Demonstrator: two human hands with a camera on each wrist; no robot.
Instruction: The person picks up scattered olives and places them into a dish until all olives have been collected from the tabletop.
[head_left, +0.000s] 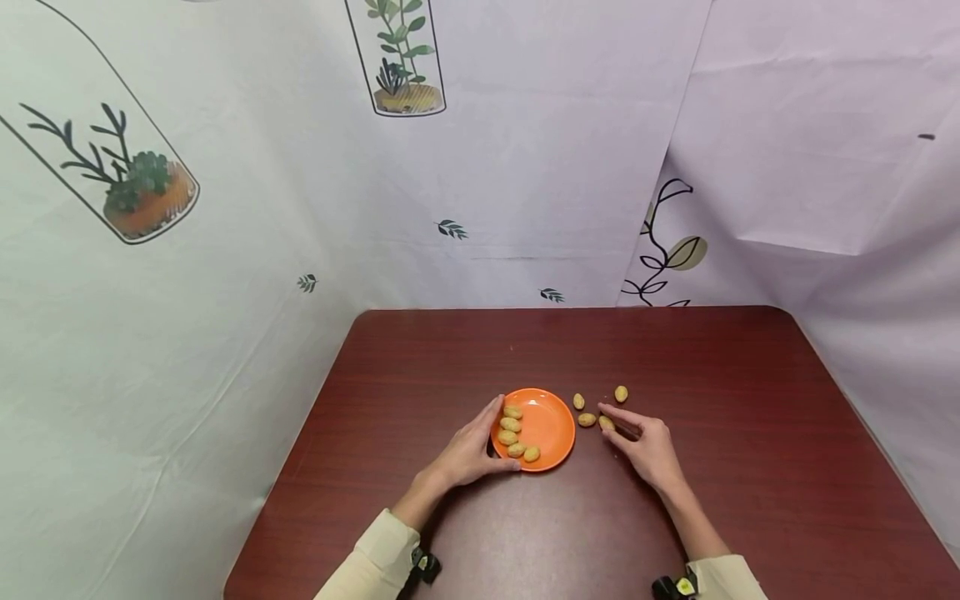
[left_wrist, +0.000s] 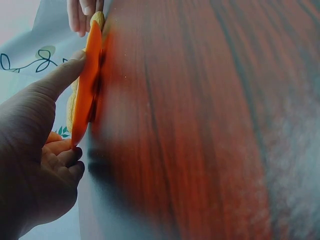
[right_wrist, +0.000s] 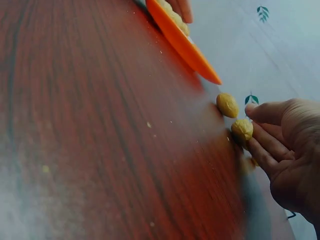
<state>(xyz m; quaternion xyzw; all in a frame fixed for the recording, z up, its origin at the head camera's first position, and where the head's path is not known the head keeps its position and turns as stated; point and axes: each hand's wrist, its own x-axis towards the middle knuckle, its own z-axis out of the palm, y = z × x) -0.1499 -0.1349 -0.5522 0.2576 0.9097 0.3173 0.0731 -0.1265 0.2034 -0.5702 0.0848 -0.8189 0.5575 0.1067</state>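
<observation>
An orange plate [head_left: 551, 429] lies on the table, with several small, yellow-brown, rough-skinned oval pieces [head_left: 511, 424] along its left and near side. My left hand [head_left: 467, 454] holds the plate's left rim, its thumb at the near edge and its fingers round the far left. To the right of the plate, my right hand [head_left: 647, 446] has its thumb and fingers spread about one loose oval piece [right_wrist: 242, 129]. In the right wrist view a gap shows between thumb and piece. Another oval piece [head_left: 587, 420] lies just left of those fingertips.
Two more oval pieces lie farther back, one [head_left: 578, 401] near the plate and the other [head_left: 621, 393] beyond the right hand. The dark red-brown table [head_left: 420, 358] meets pale printed cloth [head_left: 525, 167] at its back edge.
</observation>
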